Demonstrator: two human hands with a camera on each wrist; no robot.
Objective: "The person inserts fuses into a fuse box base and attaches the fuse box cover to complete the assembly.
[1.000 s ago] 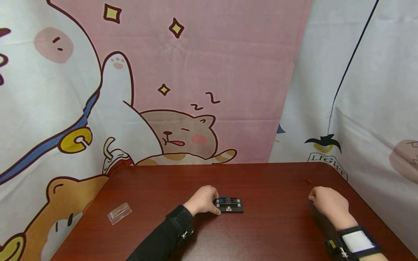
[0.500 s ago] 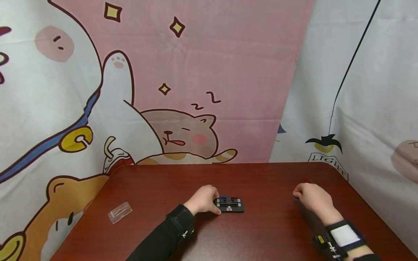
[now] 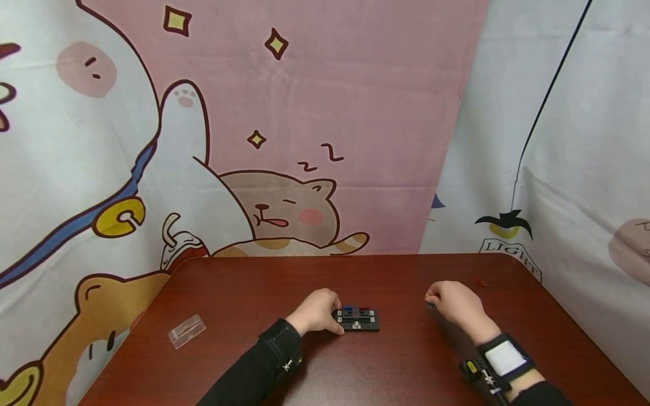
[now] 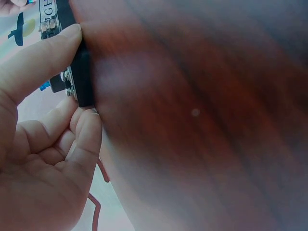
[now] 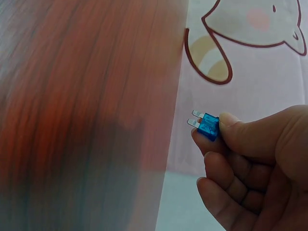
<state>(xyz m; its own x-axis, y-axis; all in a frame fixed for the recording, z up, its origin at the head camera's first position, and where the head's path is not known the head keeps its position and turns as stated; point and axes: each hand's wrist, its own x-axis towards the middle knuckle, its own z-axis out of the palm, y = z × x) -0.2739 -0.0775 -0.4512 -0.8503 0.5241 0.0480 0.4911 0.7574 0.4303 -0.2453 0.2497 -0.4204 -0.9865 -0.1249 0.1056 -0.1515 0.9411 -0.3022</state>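
On the table a black fuse block point(image 3: 361, 325) lies flat, with metal screw terminals and a blue and a red piece along its back. My left hand point(image 3: 316, 312) holds the block's left end, thumb at the near side and fingers round the end; the left wrist view shows the thumb point(image 4: 57, 48) against its edge. To the right, above the table, my right hand point(image 3: 459, 304) pinches a blue blade fuse point(image 5: 209, 127) between thumb and index finger. Its two metal prongs point away from the fingertips. In the head view the hand mostly hides this fuse.
A clear plastic cover point(image 3: 187, 331) lies on the left of the brown table point(image 3: 244, 293). Near the back right corner is a small red piece point(image 3: 481, 283), too small to identify. A printed cloth point(image 3: 386, 141) hangs behind the table.
My right hand has moved left across the table, toward the fuse block, carrying the blue blade fuse. The left hand and the fuse block have stayed in place.
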